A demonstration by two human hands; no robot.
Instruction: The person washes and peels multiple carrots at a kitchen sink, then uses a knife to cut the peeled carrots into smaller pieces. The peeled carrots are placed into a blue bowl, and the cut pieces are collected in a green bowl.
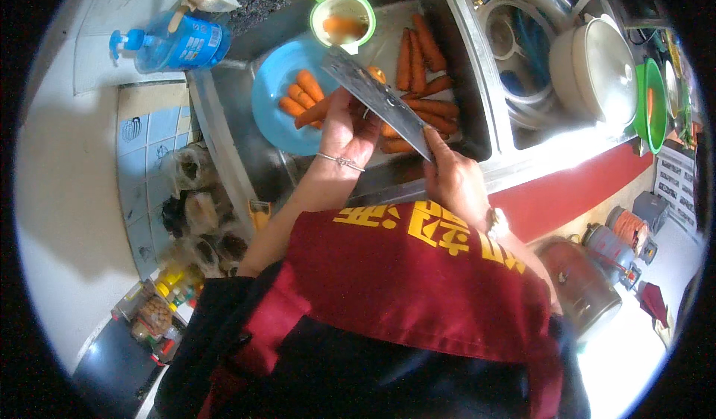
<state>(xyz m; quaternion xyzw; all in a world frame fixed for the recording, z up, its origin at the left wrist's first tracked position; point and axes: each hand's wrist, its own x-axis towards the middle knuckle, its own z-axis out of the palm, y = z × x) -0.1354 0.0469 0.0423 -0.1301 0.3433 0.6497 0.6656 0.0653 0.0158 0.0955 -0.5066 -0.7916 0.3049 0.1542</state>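
Note:
My left hand holds a carrot over the right side of a light blue plastic basin, in which several carrots lie. A cleaver with a dark, wet blade is gripped by my right hand; its blade slants over my left fingers and hides part of them. Beyond the blade, more carrots lie in the right part of the metal sink. The cut-looking end of a carrot shows just past the blade. A green-rimmed strainer holding something orange-brown stands behind the basin.
A blue pump bottle is at the sink's left back corner, near a dark scouring pad. The steel divider separates the second basin, with a coiled hose and a lidded pot. A green basin stands farther right.

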